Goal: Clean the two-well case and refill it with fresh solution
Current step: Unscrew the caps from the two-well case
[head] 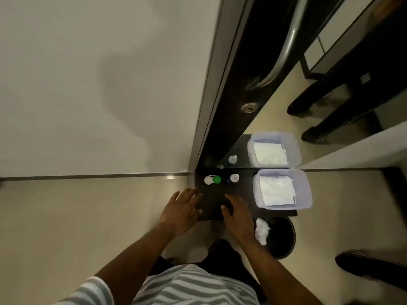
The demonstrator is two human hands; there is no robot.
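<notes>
Both hands, left (179,213) and right (236,216), hover open and empty over the dark surface (211,203). The capped case (212,179) sits untouched; next, probably uncapping it.

A small plastic two-well case (212,179) is showing one white cap and one green, a dark brown-black glossy tabletop (211,208) is carrying a translucent lavender-tinted plastic tub (306,190) of white tissue sheets (276,193), and a short-sleeved shirt (189,287) is showing grey-and-white stripes.

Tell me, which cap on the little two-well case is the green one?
The cap nearer the solution bottle: the green cap on the two-well case; the other cap is white.
</notes>
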